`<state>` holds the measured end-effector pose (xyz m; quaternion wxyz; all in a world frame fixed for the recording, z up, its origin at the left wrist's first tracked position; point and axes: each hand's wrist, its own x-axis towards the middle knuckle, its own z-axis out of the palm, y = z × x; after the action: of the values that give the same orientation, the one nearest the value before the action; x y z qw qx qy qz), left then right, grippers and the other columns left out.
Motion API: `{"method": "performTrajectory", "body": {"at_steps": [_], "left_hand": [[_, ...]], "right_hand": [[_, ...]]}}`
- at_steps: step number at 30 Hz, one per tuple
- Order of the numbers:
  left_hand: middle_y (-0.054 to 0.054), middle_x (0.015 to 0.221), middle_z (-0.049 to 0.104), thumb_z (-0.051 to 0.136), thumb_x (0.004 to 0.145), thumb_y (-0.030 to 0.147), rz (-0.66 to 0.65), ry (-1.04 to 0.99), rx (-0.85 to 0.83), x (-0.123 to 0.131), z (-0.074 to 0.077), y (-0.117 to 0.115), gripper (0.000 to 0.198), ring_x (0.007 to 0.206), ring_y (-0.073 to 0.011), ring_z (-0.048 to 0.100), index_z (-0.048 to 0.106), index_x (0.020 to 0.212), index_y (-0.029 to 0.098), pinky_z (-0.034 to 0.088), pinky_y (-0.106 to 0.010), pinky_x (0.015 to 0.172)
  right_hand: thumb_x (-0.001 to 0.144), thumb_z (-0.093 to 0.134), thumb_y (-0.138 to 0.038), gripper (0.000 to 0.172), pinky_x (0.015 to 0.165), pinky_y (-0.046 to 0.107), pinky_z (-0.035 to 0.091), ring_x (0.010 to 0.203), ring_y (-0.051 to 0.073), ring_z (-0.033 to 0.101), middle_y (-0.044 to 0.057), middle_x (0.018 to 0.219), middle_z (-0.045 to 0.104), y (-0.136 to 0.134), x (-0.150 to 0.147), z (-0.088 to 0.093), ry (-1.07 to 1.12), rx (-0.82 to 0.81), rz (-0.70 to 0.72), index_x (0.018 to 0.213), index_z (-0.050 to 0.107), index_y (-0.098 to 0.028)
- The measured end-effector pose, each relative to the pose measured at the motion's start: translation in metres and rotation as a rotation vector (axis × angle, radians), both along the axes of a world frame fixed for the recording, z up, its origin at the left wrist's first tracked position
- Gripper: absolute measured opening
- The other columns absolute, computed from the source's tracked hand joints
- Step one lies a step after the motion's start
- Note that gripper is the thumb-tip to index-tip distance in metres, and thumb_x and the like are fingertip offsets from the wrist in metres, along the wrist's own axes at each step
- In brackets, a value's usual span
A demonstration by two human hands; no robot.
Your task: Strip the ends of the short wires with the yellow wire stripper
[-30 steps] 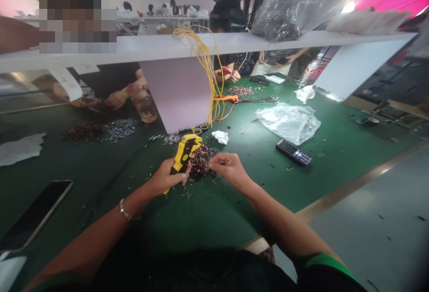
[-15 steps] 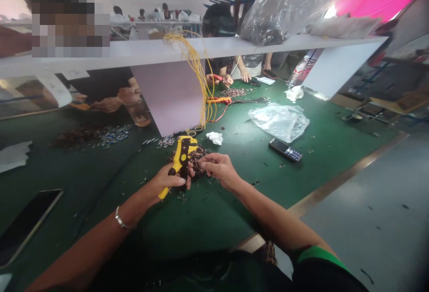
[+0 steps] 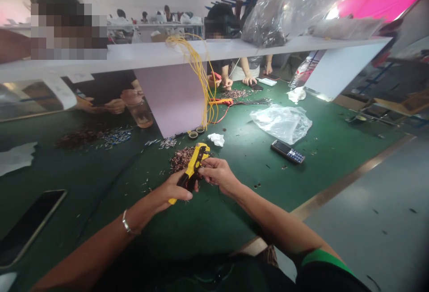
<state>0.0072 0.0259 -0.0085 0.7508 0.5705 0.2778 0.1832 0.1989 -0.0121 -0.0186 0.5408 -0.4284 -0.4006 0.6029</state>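
My left hand (image 3: pixel 171 190) is wrapped round the handles of a yellow and black wire stripper (image 3: pixel 194 163), which tilts to the right with its head pointing away from me. My right hand (image 3: pixel 219 175) is closed in a pinch right beside the tool's head. Whatever sits between those fingertips is too small to make out. Behind and to the left of the stripper lies a heap of short copper-brown wire pieces (image 3: pixel 180 159) on the green table (image 3: pixel 150 231).
A shelf (image 3: pixel 110 55) crosses above the table, with yellow wires (image 3: pixel 199 73) hanging off it. Tape rolls (image 3: pixel 193 134), crumpled tissue (image 3: pixel 216 139), a keypad phone (image 3: pixel 287 151), a plastic bag (image 3: pixel 281 122) and a smartphone (image 3: pixel 31 225) lie around. Other people work opposite.
The wire stripper has swung to the right and tilted, its head now close against my right fingertips. More of the wire heap shows on its left.
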Motion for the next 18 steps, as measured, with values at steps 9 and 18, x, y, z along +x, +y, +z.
{"method": "performTrajectory", "body": {"at_steps": [9,18], "left_hand": [[-0.006,0.09,0.066,0.07,0.057,0.017,-0.013,0.01,0.0,0.003,0.0045,-0.0024,0.036,0.085,-0.02,0.058,0.063,0.093,0.014,0.044,-0.03,0.074],[-0.008,0.089,0.07,0.066,0.058,0.011,-0.062,-0.021,-0.117,0.0021,-0.0014,-0.0045,0.043,0.085,-0.0236,0.066,0.061,0.101,0.013,0.046,-0.034,0.076]], "right_hand": [[0.061,0.08,-0.038,0.032,0.036,0.02,0.019,0.037,0.007,0.043,-0.006,0.045,0.054,-0.003,-0.004,-0.0003,0.041,-0.005,0.027,0.081,0.067,-0.015],[0.061,0.079,-0.035,0.027,0.039,0.022,0.025,0.042,0.007,0.04,-0.006,0.049,0.054,-0.0061,-0.0045,-0.0004,-0.018,0.016,-0.071,0.075,0.066,-0.016]]}}
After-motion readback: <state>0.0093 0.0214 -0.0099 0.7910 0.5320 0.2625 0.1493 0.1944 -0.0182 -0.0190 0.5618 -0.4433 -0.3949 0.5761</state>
